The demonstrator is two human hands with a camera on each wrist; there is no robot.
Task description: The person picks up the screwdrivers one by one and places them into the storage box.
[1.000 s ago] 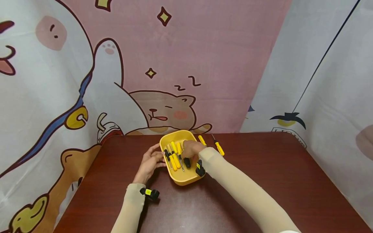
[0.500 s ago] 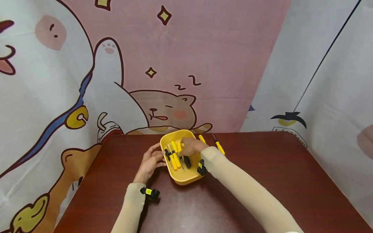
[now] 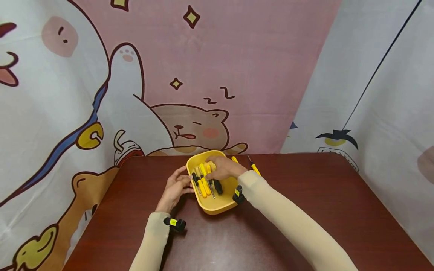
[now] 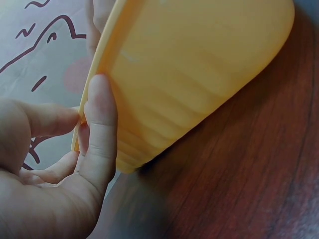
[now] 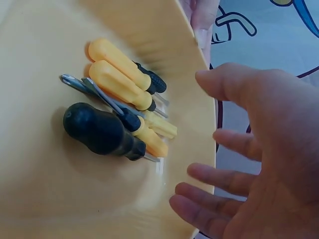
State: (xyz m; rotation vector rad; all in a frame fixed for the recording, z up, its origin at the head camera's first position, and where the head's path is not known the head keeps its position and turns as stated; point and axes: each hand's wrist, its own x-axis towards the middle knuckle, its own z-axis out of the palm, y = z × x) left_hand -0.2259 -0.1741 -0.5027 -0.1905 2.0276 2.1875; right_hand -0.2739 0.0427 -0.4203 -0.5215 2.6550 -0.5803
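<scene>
A yellow plastic tray (image 3: 215, 207) sits on the table, turned slightly. My left hand (image 3: 173, 192) pinches its left rim; in the left wrist view the tray's outer wall (image 4: 184, 74) shows beside the thumb and fingers. Several screwdrivers lie together inside, among them a stubby black-handled screwdriver (image 5: 94, 128) and a yellow-handled screwdriver (image 5: 117, 59). Above them hovers my right hand (image 3: 223, 168), fingers spread and holding nothing. In the right wrist view its fingertips are apart from the tools. From the head, this hand hides the tray's far right corner.
Beyond the tray to the right lie two more tools on the brown table (image 3: 322, 210): a yellow-handled screwdriver with a black collar (image 3: 254, 167) and a yellow handle (image 3: 234, 159), partly covered by my right hand. A cartoon-printed cloth (image 3: 257, 75) hangs behind the table.
My right hand has lifted off the black-handled screwdriver, and its fingers have spread while the forearm shifted slightly right. The left hand stays on the rim.
</scene>
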